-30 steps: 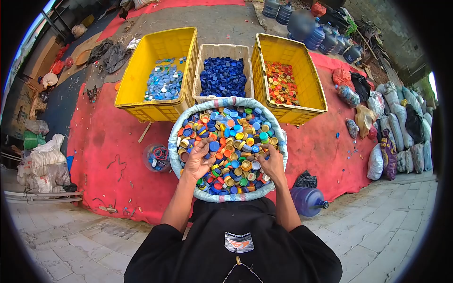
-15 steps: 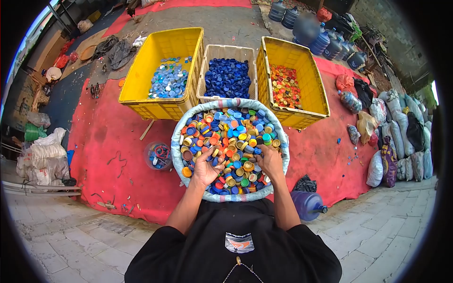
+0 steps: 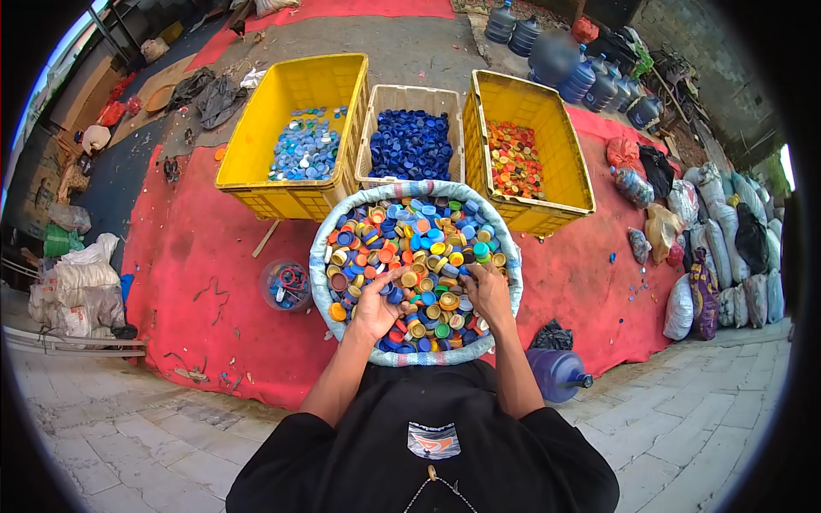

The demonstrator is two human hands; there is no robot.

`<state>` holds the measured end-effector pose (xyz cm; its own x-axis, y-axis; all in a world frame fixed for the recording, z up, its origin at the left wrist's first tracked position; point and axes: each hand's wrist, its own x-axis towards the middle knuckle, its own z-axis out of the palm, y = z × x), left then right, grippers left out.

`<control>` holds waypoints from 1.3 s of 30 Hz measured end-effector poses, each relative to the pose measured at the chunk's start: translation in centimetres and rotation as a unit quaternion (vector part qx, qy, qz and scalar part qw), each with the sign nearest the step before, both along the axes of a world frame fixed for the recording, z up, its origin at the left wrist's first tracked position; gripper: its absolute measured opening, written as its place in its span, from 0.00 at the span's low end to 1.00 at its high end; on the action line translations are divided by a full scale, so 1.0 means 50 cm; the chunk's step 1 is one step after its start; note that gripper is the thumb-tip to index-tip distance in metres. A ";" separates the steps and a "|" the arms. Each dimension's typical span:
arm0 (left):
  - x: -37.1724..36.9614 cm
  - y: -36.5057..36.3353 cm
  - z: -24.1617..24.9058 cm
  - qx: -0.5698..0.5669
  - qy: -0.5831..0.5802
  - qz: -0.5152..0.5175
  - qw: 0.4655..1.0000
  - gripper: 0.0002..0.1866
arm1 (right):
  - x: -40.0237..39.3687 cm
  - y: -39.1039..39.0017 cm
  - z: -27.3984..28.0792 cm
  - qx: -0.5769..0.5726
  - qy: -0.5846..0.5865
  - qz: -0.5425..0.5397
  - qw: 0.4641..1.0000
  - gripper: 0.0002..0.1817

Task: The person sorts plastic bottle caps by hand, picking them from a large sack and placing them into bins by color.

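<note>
A round sack-lined basket [image 3: 320,295] full of mixed-colour plastic bottle caps [image 3: 419,256] stands right in front of my body. Over its near left part, my left hand [image 3: 374,309] is turned palm up, its fingers curled around blue bottle caps [image 3: 393,295]. My right hand [image 3: 490,297] is palm down at the right side of the heap. Its fingers are bent together and reach in among the caps; what is at their tips is hidden.
Beyond the basket stand a yellow crate [image 3: 244,175] with light blue caps, a white crate [image 3: 369,128] with dark blue caps and a yellow crate [image 3: 569,162] with red-orange caps. A clear tub [image 3: 278,299] sits left, a water jug [image 3: 556,374] right, filled sacks [image 3: 718,231] far right.
The gold cap by my left fingertips is no longer there; blue caps now show between thumb and fingers. My right hand has barely shifted, and the blue cap at its fingertips is less visible.
</note>
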<state>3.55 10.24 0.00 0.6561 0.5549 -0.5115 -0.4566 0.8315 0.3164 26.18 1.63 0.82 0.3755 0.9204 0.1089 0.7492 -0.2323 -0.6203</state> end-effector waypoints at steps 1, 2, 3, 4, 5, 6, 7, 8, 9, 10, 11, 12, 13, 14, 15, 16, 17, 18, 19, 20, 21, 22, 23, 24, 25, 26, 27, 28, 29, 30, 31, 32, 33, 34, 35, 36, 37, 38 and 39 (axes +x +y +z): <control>0.004 -0.003 0.005 0.046 0.068 0.003 0.997 0.18 | 0.000 -0.001 0.001 0.001 0.001 0.001 1.000 0.14; 0.008 -0.007 0.012 0.093 0.135 0.005 0.986 0.18 | 0.000 -0.001 0.001 0.010 -0.001 -0.002 1.000 0.13; 0.012 -0.009 0.015 0.139 0.201 0.008 0.970 0.18 | 0.000 -0.001 0.000 0.019 -0.003 -0.005 1.000 0.13; 0.020 -0.008 -0.008 0.236 0.280 0.019 0.930 0.20 | 0.000 -0.002 -0.003 0.027 -0.004 -0.008 1.000 0.13; 0.017 -0.010 -0.017 0.251 0.300 0.008 0.920 0.18 | 0.001 -0.002 -0.008 0.039 0.008 -0.012 0.999 0.13; 0.016 -0.012 0.016 0.267 0.320 -0.002 0.909 0.17 | 0.003 -0.002 -0.015 0.051 0.021 -0.016 0.998 0.13; 0.016 -0.012 0.039 0.283 0.340 -0.011 0.897 0.16 | 0.005 -0.001 -0.019 0.063 0.034 -0.019 0.997 0.13; 0.015 -0.010 0.046 0.245 0.293 0.003 0.924 0.15 | 0.007 -0.002 -0.021 0.067 0.046 -0.028 0.996 0.12; 0.013 -0.008 0.052 0.205 0.246 0.017 0.947 0.14 | 0.006 -0.003 -0.020 0.070 0.059 -0.037 0.995 0.12; 0.011 -0.007 0.054 0.164 0.197 0.031 0.966 0.13 | 0.005 -0.003 -0.018 0.073 0.072 -0.046 0.994 0.12; 0.008 -0.005 0.050 0.110 0.141 0.033 0.983 0.13 | 0.003 -0.003 -0.015 0.046 0.118 -0.078 0.989 0.12; 0.005 -0.003 0.040 0.055 0.084 0.033 0.994 0.12 | -0.003 -0.003 0.003 0.019 0.163 -0.111 0.980 0.13; 0.004 0.000 0.028 0.000 0.026 0.033 0.999 0.12 | -0.006 -0.003 0.012 -0.008 0.208 -0.144 0.967 0.13; 0.002 0.000 0.013 -0.020 -0.016 0.028 0.999 0.14 | -0.002 -0.007 0.010 0.017 0.365 -0.153 0.918 0.15; 0.004 -0.001 0.010 -0.022 -0.030 0.023 0.999 0.14 | 0.002 -0.012 0.008 0.041 0.512 -0.157 0.843 0.16; 0.007 -0.003 0.006 -0.024 -0.044 0.017 0.999 0.15 | 0.003 -0.018 0.007 0.065 0.645 -0.158 0.745 0.17; 0.011 -0.005 0.001 -0.026 -0.058 0.011 0.998 0.15 | 0.003 -0.022 0.006 0.070 0.698 -0.160 0.695 0.18; 0.018 -0.008 0.005 -0.034 -0.058 0.020 0.998 0.16 | -0.001 -0.024 0.015 0.075 0.747 -0.160 0.641 0.20; 0.026 -0.011 0.010 -0.043 -0.058 0.030 0.997 0.17 | -0.003 -0.027 0.020 0.079 0.792 -0.159 0.584 0.21; 0.034 -0.014 0.014 -0.052 -0.058 0.041 0.996 0.18 | -0.002 -0.032 0.014 0.080 0.810 -0.145 0.562 0.22; 0.040 -0.015 0.017 -0.058 -0.058 0.041 0.996 0.19 | -0.010 -0.030 0.023 0.084 0.819 -0.158 0.546 0.22; 0.045 -0.017 0.019 -0.065 -0.058 0.042 0.995 0.20 | -0.023 -0.027 0.036 0.087 0.827 -0.170 0.529 0.22; 0.049 -0.019 0.020 -0.072 -0.058 0.042 0.995 0.21 | -0.031 -0.027 0.044 0.090 0.834 -0.182 0.512 0.23; 0.053 -0.019 0.019 -0.066 -0.054 0.040 0.996 0.21 | -0.034 -0.030 0.045 0.100 0.850 -0.151 0.495 0.26; 0.056 -0.020 0.017 -0.059 -0.049 0.037 0.996 0.21 | -0.040 -0.033 0.047 0.103 0.854 -0.139 0.490 0.28; 0.058 -0.020 0.016 -0.053 -0.045 0.035 0.997 0.21 | -0.047 -0.034 0.050 0.107 0.859 -0.126 0.485 0.30; 0.060 -0.022 0.018 -0.057 -0.042 0.040 0.997 0.22 | -0.056 -0.032 0.058 0.110 0.863 -0.114 0.480 0.31; 0.062 -0.024 0.021 -0.061 -0.040 0.044 0.996 0.22 | -0.059 -0.030 0.061 0.103 0.870 -0.123 0.466 0.35; 0.065 -0.025 0.024 -0.065 -0.038 0.048 0.996 0.22 | -0.065 -0.029 0.066 0.104 0.874 -0.123 0.459 0.36; 0.068 -0.027 0.032 -0.074 -0.033 0.056 0.995 0.22 | -0.071 -0.028 0.071 0.105 0.877 -0.122 0.452 0.36; 0.070 -0.027 0.030 -0.080 -0.039 0.061 0.994 0.22 | -0.078 -0.025 0.076 0.106 0.881 -0.121 0.446 0.37; 0.070 -0.028 0.024 -0.086 -0.045 0.066 0.993 0.22 | -0.088 -0.019 0.079 0.105 0.864 -0.144 0.471 0.39; 0.070 -0.027 0.022 -0.092 -0.051 0.071 0.992 0.22 | -0.090 -0.016 0.075 0.104 0.863 -0.136 0.476 0.39; 0.069 -0.025 0.019 -0.086 -0.059 0.066 0.992 0.19 | -0.091 -0.015 0.068 0.102 0.861 -0.128 0.481 0.39; 0.070 -0.023 0.016 -0.075 -0.060 0.066 0.993 0.19 | -0.092 -0.014 0.065 0.100 0.860 -0.121 0.486 0.39; 0.072 -0.021 0.015 -0.065 -0.061 0.065 0.994 0.19 | -0.092 -0.014 0.067 0.101 0.861 -0.108 0.487 0.39; 0.073 -0.019 0.014 -0.055 -0.062 0.065 0.994 0.18 | -0.093 -0.012 0.065 0.103 0.864 -0.105 0.481 0.39; 0.072 -0.016 0.012 -0.054 -0.074 0.068 0.993 0.18 | -0.092 -0.010 0.060 0.104 0.868 -0.104 0.475 0.39; 0.074 -0.014 0.013 -0.054 -0.061 0.071 0.994 0.18 | -0.091 -0.008 0.058 0.105 0.871 -0.102 0.469 0.39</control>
